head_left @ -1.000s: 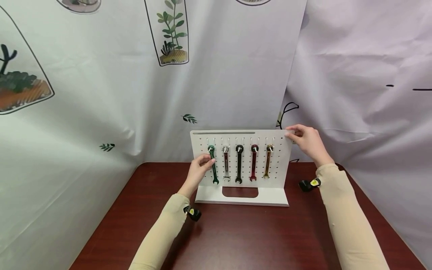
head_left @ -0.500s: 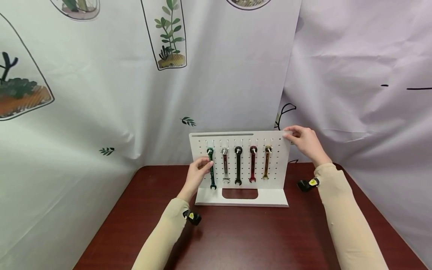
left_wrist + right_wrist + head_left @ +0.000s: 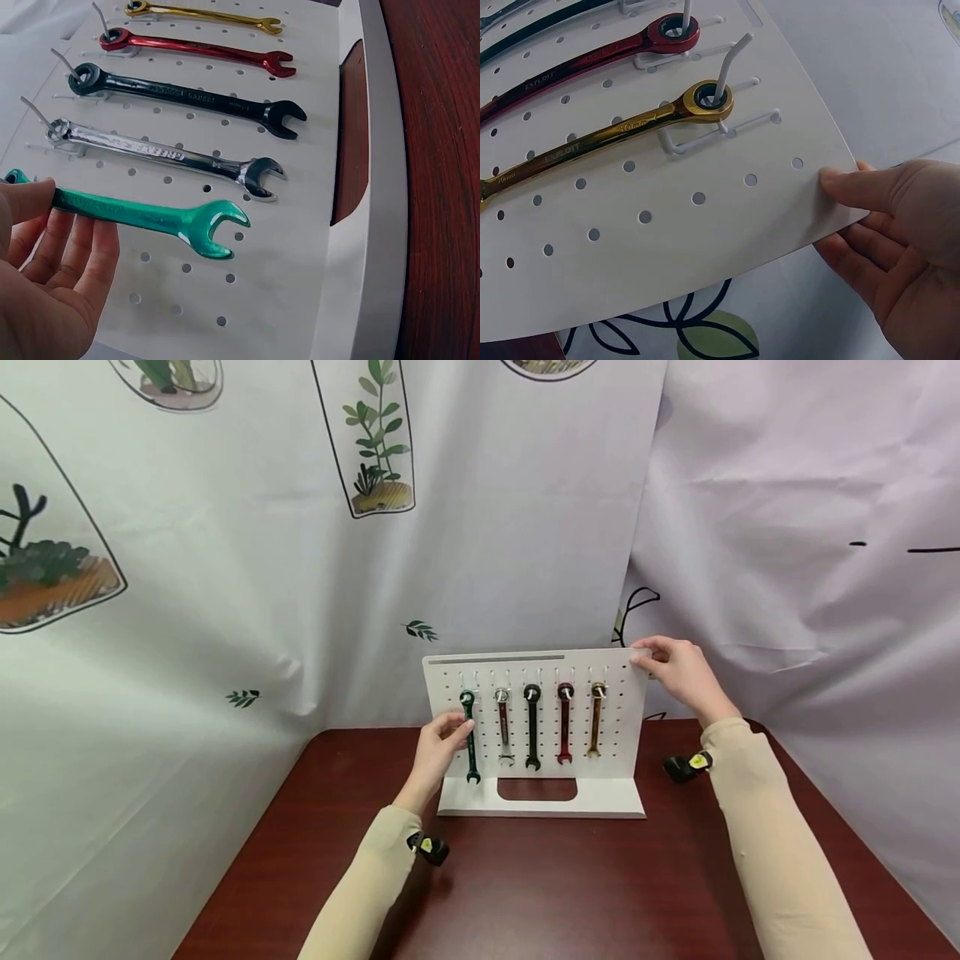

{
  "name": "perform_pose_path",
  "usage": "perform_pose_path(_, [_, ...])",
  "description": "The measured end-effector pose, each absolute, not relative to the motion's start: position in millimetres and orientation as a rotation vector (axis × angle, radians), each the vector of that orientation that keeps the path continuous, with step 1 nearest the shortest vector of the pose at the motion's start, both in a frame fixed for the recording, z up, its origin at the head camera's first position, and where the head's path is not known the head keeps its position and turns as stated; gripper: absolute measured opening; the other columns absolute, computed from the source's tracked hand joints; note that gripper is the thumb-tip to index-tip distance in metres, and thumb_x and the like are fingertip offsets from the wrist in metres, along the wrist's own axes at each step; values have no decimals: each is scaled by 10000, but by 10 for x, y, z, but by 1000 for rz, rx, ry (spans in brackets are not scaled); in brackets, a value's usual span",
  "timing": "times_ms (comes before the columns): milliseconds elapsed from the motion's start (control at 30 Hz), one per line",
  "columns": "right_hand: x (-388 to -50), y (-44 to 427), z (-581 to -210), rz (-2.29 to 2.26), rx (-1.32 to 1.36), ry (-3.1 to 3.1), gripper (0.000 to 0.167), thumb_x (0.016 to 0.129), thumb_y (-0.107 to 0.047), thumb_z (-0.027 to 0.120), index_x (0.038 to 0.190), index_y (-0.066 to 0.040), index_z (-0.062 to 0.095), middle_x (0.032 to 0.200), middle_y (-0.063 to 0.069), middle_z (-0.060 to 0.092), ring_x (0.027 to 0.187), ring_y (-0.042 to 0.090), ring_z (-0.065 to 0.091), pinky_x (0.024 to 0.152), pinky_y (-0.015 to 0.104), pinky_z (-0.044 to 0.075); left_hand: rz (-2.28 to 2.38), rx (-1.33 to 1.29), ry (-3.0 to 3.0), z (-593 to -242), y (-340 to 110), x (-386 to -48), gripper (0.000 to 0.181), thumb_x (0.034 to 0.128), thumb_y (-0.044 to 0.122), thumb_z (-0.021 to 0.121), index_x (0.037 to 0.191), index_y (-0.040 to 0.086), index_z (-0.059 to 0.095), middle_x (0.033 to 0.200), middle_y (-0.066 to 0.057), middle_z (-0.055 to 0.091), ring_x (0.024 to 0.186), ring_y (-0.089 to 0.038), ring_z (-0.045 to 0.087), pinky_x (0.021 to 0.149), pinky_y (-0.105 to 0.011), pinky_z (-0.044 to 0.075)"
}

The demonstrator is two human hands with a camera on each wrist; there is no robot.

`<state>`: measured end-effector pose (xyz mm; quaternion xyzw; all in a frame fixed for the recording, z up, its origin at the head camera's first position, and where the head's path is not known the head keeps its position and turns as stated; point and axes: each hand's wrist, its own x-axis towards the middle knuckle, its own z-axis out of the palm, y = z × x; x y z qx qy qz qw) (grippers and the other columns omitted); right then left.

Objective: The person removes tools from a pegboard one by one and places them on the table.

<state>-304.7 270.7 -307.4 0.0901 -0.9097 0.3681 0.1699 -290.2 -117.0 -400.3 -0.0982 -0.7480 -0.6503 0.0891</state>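
A white pegboard stand (image 3: 626, 727) stands upright on the table with combination wrenches hanging from its hooks. At its left side my left hand (image 3: 435, 750) pinches a green wrench (image 3: 150, 213) by the upper shank, open end downward. Whether its ring end is still round the hook I cannot tell; in the left wrist view that end is partly cut off. Beside it hang a chrome wrench (image 3: 157, 150), a black wrench (image 3: 180, 95), a red wrench (image 3: 195, 46) and a gold wrench (image 3: 622, 131). My right hand (image 3: 900, 240) grips the board's upper right corner between thumb and fingers.
The dark red wooden table (image 3: 555, 893) extends in front of the stand. Behind and at the sides hangs a white printed curtain (image 3: 525, 543). The stand's base has a cut-out slot (image 3: 537, 789).
The green wrench has come down slightly and hangs straighter, with my left hand keeping its pinch. My right hand stays on the board's corner. The head view has tilted a little.
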Motion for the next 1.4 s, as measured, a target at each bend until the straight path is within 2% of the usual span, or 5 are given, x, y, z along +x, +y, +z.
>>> perform_pose_path(167, [-3056,2708,-3064,1052,245,-2584,359,1020,-309,620,1254,-39,660,1110,225,694,961,327,634,820,460,492,-1929,-257,-2201,-4169,-1193,-3059,262,953,131,717,1124,-61,666,1019,-120,687,935,-287,655,830,-453,587])
perform_pose_path(567, [-3054,2706,-3020,1060,250,-2580,362,1023,-309,616,1252,-32,660,1147,241,687,1000,330,634,842,482,497,-1903,-315,-2175,-4036,-1222,-2897,195,940,137,732,1063,-8,691,976,-81,684,841,-141,649,746,-307,586])
perform_pose_path(900, [-3044,2702,-3032,1062,237,-2585,379,1023,-333,612,1260,-39,655,1166,238,682,1018,333,631,857,496,501,-1919,-361,-2169,-3957,-1310,-2786,238,944,164,733,1087,-22,689,982,-58,685,854,-143,638,759,-316,577])
perform_pose_path(1133, [-3054,2696,-3060,1052,232,-2584,374,1017,-335,621,1251,-46,662,1142,228,692,992,334,638,842,489,502,-1913,-284,-2190,-3975,-1496,-2804,213,953,80,704,1092,-77,664,921,-21,676,832,-127,627,781,-387,583])
perform_pose_path(1400, [-3048,2693,-3073,1053,241,-2579,356,1015,-320,629,1237,-44,665,1131,228,694,979,333,640,840,491,506,-1881,-175,-2221,-3974,-1772,-2757,261,951,148,724,1116,-48,673,933,-3,675,836,-96,616,756,-308,568])
